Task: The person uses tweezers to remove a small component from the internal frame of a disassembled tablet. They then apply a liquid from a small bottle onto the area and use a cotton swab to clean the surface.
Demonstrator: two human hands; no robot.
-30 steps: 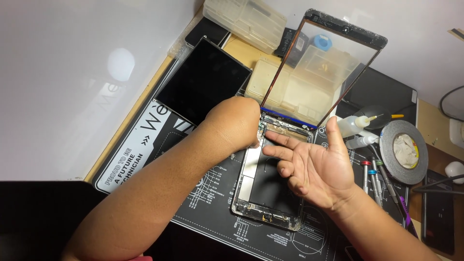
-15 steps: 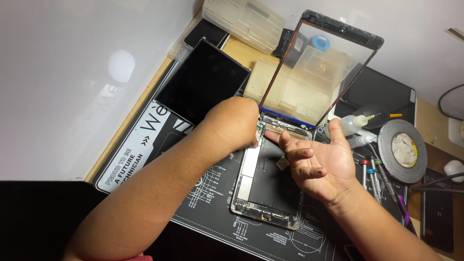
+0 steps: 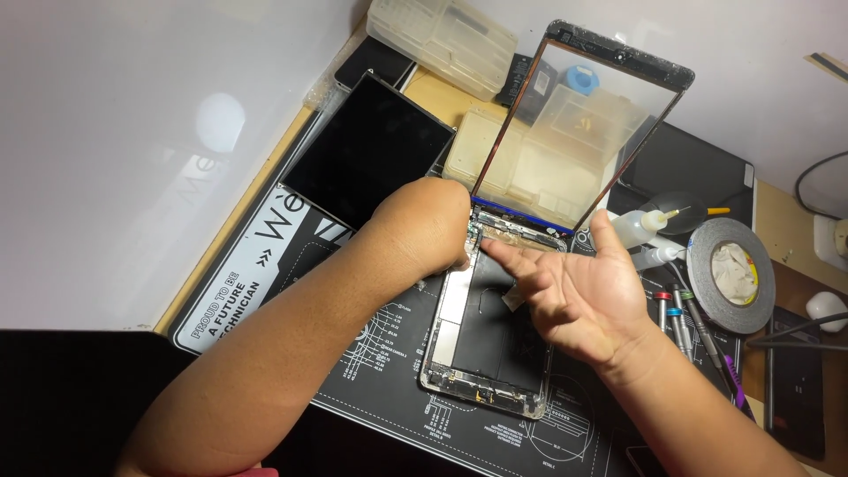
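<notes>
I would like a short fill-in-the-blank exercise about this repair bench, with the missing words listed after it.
1. The opened tablet body lies on a dark work ____ with white printing.
2. The glass front panel is tilted up from the tablet's ____ edge.
3. The right hand is spread ____, palm up, over the tablet.
4. The roll of tape lies on the ____ side of the tablet.

Missing words: mat; far; open; right

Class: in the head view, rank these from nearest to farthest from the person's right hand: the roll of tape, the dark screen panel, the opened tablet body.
From the right hand:
1. Opened tablet body, right beneath the fingers.
2. Roll of tape, off to the right.
3. Dark screen panel, up left, beyond the left hand.
</notes>
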